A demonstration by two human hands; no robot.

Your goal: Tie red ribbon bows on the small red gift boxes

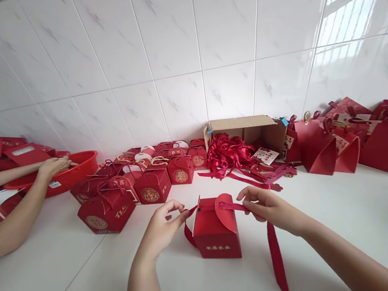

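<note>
A small red gift box point(216, 236) with gold lettering stands upright on the white table point(348, 221), just in front of me. A red ribbon point(277, 258) runs across its top and hangs down on both sides. My left hand point(163, 227) pinches the ribbon's left end beside the box. My right hand point(270, 207) pinches the ribbon at the box's right top edge; its long tail trails toward me.
Several finished red boxes point(153, 186) stand at the back left. A cardboard carton point(249, 131) spills loose red ribbons point(230, 153). Red paper bags point(324, 146) line the right. Another person's arms point(26, 194) reach to a red basin point(77, 171) at left.
</note>
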